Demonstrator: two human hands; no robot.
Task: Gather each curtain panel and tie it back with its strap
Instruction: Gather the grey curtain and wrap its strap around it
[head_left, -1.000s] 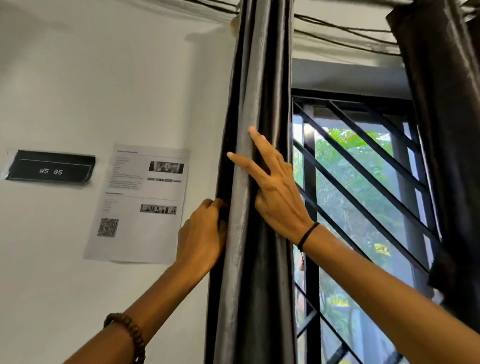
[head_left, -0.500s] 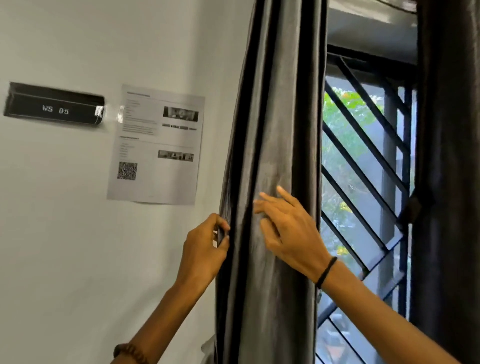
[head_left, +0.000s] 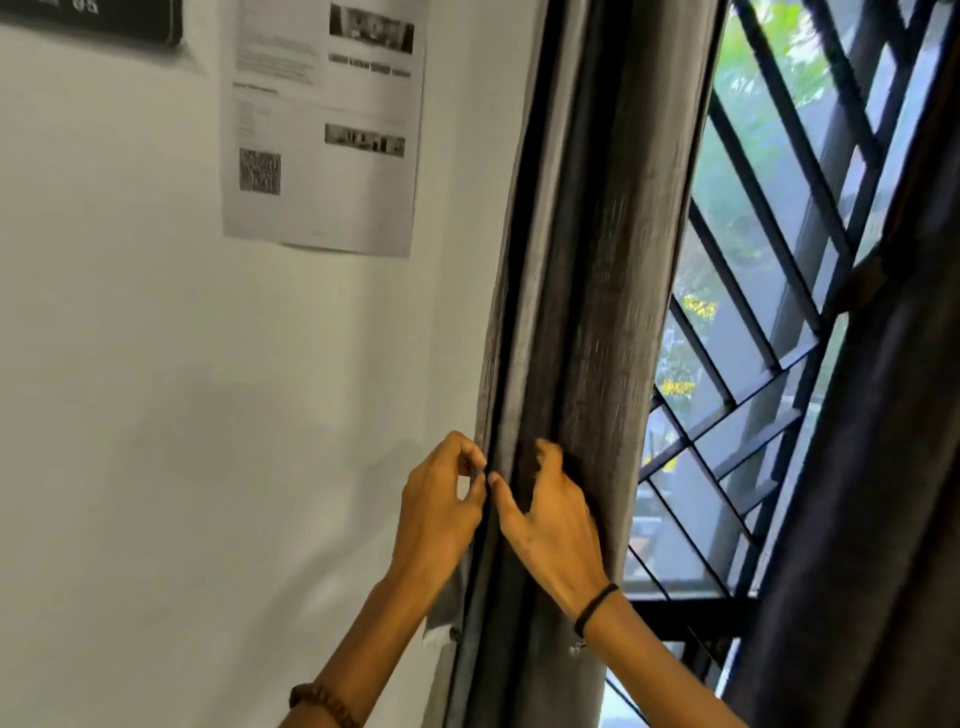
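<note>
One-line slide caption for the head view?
Both hands, left hand and right hand, pinch the gathered left curtain panel beside the barred window.

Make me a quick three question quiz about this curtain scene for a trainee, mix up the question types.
1. True or false: the gathered curtain panel is already tied back with its strap.
2. Which wrist wears the thin black band? A) left B) right
3. Fill in: the printed sheet on the wall carries a ____ code.

Key: 1 false, no strap shows around it; the left hand and right hand both pinch at its wall-side edge. 2 B. 3 QR.
</note>
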